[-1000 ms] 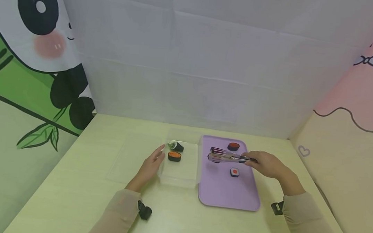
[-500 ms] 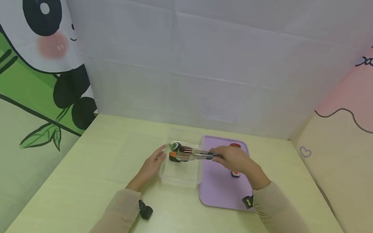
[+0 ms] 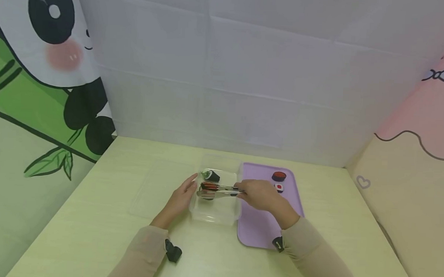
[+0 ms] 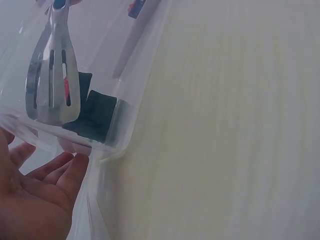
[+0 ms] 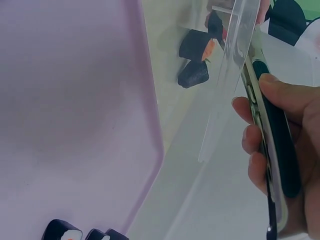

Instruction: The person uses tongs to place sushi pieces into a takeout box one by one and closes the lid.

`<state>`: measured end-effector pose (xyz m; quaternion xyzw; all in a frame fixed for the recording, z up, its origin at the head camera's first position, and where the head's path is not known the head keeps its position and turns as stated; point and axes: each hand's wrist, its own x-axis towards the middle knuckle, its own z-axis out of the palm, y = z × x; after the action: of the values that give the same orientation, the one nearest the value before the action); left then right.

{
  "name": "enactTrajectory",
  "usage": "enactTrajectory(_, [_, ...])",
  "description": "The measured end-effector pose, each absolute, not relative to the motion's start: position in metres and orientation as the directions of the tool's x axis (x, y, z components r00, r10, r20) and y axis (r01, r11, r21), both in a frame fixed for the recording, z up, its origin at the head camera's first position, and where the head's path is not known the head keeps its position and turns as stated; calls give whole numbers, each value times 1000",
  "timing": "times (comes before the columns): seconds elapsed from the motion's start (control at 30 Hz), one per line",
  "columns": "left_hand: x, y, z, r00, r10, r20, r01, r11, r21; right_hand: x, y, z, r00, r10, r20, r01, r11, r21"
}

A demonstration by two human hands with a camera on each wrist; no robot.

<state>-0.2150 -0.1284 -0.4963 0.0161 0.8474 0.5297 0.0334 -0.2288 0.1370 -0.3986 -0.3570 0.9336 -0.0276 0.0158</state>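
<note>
My left hand (image 3: pixel 178 200) rests with lightly bent fingers against the left wall of a clear plastic box (image 3: pixel 214 217). My right hand (image 3: pixel 261 194) grips metal tongs (image 3: pixel 223 193) with dark handle grips (image 5: pixel 277 130), reaching over the box's right wall. The tongs' slotted heads (image 4: pixel 52 95) are down inside the box, with a bit of red showing beside them. Whether they still pinch a sushi piece, I cannot tell. A dark sushi roll with a green end (image 3: pixel 211 176) lies at the back of the box. An orange-topped sushi piece (image 5: pixel 197 46) is partly covered by the tongs in the head view.
A purple tray (image 3: pixel 253 230) stands right of the box, bearing a red-topped sushi piece (image 3: pixel 278 176) and a white roll with a red centre (image 3: pixel 279 187). My right forearm covers part of it. A clear lid (image 3: pixel 149 189) lies flat on the left. A grey-white wall (image 3: pixel 223 113) rises behind.
My right hand has carried the tongs left from over the tray into the box, then slightly toward me. My left hand has stayed at the box's left wall.
</note>
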Motion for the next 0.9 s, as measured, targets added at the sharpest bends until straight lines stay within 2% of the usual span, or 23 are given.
enactTrajectory(0.23, [-215,-128,-496,-998,54,-32,-5,435,901,-231,126,-402,-736,-674,-59,-674,738,-12])
enactTrajectory(0.47, [-215,-129,-498,-998,53,-40,-13,428,903,-229,130,-396,-737,-675,-33,-674,738,-42])
enactTrajectory(0.7, [-216,-129,-500,-998,36,-46,-26,430,903,-229,157,-386,-771,-637,-18,-627,763,-159])
enactTrajectory(0.83, [-218,-128,-502,-999,29,-44,-27,432,901,-238,191,-383,-802,-597,4,-575,772,-271])
enactTrajectory(0.9, [-218,-128,-503,-999,26,-39,-24,431,902,-244,215,-380,-821,-571,15,-550,784,-287])
